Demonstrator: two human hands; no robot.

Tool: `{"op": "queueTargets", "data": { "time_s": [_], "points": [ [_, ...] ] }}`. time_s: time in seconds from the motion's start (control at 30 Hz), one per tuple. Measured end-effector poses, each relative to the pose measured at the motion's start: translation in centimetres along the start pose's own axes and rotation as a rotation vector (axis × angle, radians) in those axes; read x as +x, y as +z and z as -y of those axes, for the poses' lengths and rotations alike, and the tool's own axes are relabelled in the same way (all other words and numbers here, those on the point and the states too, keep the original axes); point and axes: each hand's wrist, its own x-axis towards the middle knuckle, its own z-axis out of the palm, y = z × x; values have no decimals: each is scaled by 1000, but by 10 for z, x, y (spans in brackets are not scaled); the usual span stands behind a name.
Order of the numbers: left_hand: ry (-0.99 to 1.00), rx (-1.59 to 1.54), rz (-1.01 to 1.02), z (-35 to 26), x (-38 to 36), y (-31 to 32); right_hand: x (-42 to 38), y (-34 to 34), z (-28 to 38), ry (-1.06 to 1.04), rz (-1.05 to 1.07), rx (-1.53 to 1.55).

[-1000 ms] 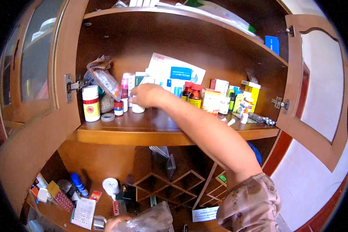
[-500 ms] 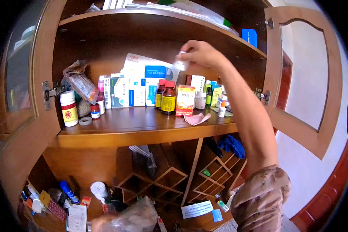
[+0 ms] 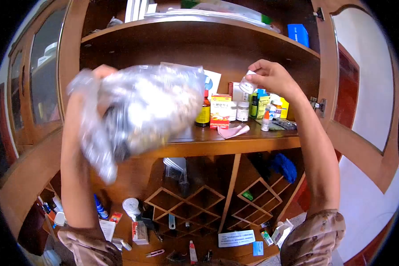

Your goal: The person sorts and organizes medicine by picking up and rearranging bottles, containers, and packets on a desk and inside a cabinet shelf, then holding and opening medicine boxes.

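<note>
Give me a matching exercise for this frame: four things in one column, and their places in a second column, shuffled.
Things:
1. clear plastic bag
2. small white bottle
3. blue box
4. pink cloth

Places:
A. upper shelf, right end
B. lying on the middle shelf
C. held up by the left hand
D. pinched in the right hand

Pairs: 1-C, 2-D, 3-A, 4-B

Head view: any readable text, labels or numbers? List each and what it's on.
None can be read.
Orange box on the shelf: print too small.
Brown bottle: yellow label blurred.
White slip on the lower ledge: lines of print, too small.
Small white bottle in the right hand: nothing readable.
Plastic bag in the left hand: motion-blurred.
</note>
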Motion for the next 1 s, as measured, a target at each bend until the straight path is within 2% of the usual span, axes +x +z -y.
{"op": "queueTargets", "data": {
  "time_s": [0.07,0.13,0.2,0.27,0.33,0.5,0.57,0.6,0.67,0.7,0.73,0.8,0.83,0.87,1.0],
  "points": [
    [-217,-369,203,22,25,6,-7,-3,-2,-37,9,35],
    [-253,65,290,29,30,19,-12,-6,-6,-28,-13,-25],
    [-152,-85,387,47,34,37,-11,-12,-18,-11,-10,-15],
    [-178,10,481,58,39,45,-10,-18,-25,-58,-16,-58],
    [-142,157,600,72,37,59,-13,-25,-27,-20,-37,-78],
    [-54,220,538,105,43,87,-7,-31,-47,41,44,-169],
    [-188,110,546,111,39,96,-4,-26,-54,56,73,-183],
    [-182,103,544,123,38,98,-2,-23,-57,105,85,-163],
    [-362,-114,493,141,38,100,4,-15,-68,66,28,-128],
    [-276,29,494,139,38,99,11,-12,-70,104,47,-106],
    [-267,21,495,142,38,100,16,-12,-72,109,39,-112],
    [-70,181,495,135,39,100,24,-10,-62,136,94,-163],
    [-177,118,575,131,39,95,34,-7,-70,75,70,-203],
    [-172,114,572,126,38,89,39,-6,-67,74,67,-209],
    [-228,-359,359,126,34,69,54,4,-64,223,10,-208]
  ]
}}
